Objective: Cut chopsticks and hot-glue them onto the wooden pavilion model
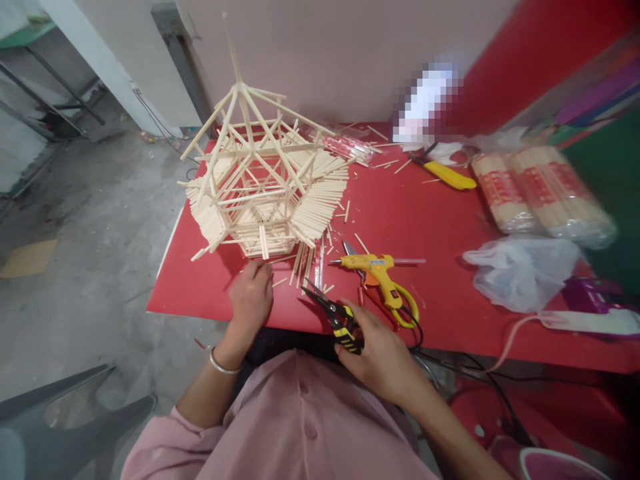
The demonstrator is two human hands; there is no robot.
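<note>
In my right hand (383, 347) is a pair of black-and-yellow snips (345, 337), its blades slightly apart and pointing up and left over the table. My left hand (250, 297) rests at the near edge of a wooden stick model (253, 152). Its fingers are curled closed, and whatever they may hold is hidden. The model has an open, pointed roof frame above a flared skirt of closely laid sticks. Loose sticks (299, 265) lie between the model and the snips. A yellow glue gun (383, 273) lies just beyond my right hand, over a pair of scissors (413, 310).
On the red table (415, 220) are a yellow-handled cutting tool (453, 175), plastic-wrapped stick bundles (555, 190) and a crumpled clear bag (520, 270). A white power strip (590, 322) lies near the right edge, with cables hanging below. A grey chair (65, 427) stands at lower left.
</note>
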